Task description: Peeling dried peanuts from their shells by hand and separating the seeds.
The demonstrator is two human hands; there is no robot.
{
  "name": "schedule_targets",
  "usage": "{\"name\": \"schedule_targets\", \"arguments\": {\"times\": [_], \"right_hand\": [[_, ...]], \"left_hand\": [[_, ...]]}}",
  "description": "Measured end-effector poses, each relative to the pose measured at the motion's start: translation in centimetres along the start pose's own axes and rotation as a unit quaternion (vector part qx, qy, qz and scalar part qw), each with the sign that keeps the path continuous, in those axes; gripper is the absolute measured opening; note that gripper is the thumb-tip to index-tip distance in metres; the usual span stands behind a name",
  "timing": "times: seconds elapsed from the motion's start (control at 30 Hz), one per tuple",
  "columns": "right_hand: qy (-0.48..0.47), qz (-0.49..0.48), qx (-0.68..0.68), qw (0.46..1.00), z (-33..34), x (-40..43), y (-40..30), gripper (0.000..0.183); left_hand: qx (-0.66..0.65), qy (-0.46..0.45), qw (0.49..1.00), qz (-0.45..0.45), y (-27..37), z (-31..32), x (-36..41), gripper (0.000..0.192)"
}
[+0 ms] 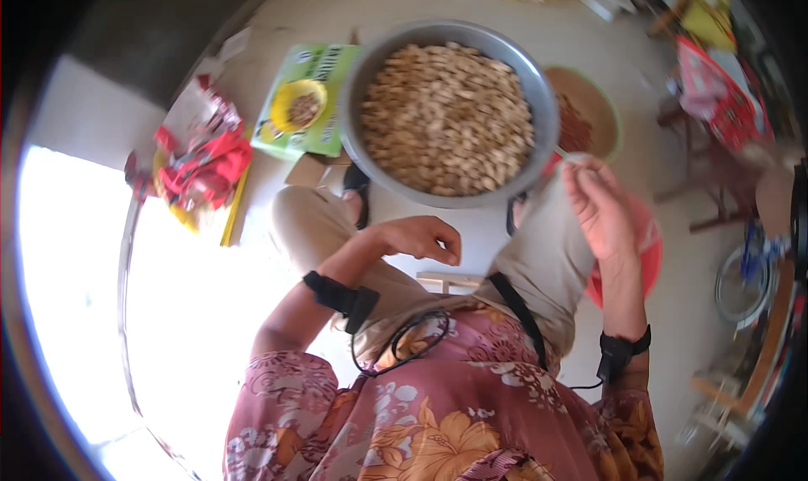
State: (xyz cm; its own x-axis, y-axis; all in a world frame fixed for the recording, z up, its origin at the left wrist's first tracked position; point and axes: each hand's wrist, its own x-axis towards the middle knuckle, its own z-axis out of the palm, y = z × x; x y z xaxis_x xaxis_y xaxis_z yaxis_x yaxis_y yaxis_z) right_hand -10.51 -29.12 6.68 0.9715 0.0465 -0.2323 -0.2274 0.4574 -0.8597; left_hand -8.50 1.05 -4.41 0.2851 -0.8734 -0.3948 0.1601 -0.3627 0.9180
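Note:
A large grey metal basin [546, 102] stands in front of me, filled with unshelled peanuts [448, 118]. My left hand [421, 238] hovers over the gap between my knees, just short of the basin, with its fingers curled inward. Whatever may be inside those fingers is hidden. My right hand [596, 200] is raised above my right knee, thumb and fingertips drawn together. A thin pale sliver shows by its fingertips, near the basin's rim, but I cannot tell if it is held. Beyond that hand, a green-rimmed round tray [609, 112] holds reddish-brown pieces, probably peanut kernels.
A yellow bowl [281, 105] with small pieces sits on a green printed box [331, 71] left of the basin. Red plastic bags [205, 165] lie farther left. A red plastic tub [650, 266] is beside my right leg. A dark wooden stool [701, 146] stands at right.

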Motion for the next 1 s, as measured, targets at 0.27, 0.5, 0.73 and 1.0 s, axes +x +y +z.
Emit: {"name": "schedule_targets", "arguments": {"times": [0.27, 0.5, 0.73, 1.0], "right_hand": [[-0.234, 0.277, 0.038, 0.931, 16.6, 9.6, 10.2, 0.02], [-0.237, 0.124, 0.057, 0.962, 28.8, 18.6, 11.8, 0.027], [-0.235, 0.158, 0.008, 0.959, 20.7, 14.6, 11.4, 0.021], [-0.136, 0.062, -0.054, 0.987, 5.9, 7.0, 4.6, 0.024]], "left_hand": [[-0.042, 0.228, 0.973, 0.016, -2.1, 0.5, -5.0, 0.017], [-0.017, 0.256, 0.962, 0.09, -4.5, -0.8, -5.2, 0.02], [-0.023, 0.266, 0.963, 0.043, -3.3, -0.8, -5.7, 0.019], [-0.08, 0.218, 0.971, -0.054, -2.6, -0.2, -3.4, 0.017]]}}
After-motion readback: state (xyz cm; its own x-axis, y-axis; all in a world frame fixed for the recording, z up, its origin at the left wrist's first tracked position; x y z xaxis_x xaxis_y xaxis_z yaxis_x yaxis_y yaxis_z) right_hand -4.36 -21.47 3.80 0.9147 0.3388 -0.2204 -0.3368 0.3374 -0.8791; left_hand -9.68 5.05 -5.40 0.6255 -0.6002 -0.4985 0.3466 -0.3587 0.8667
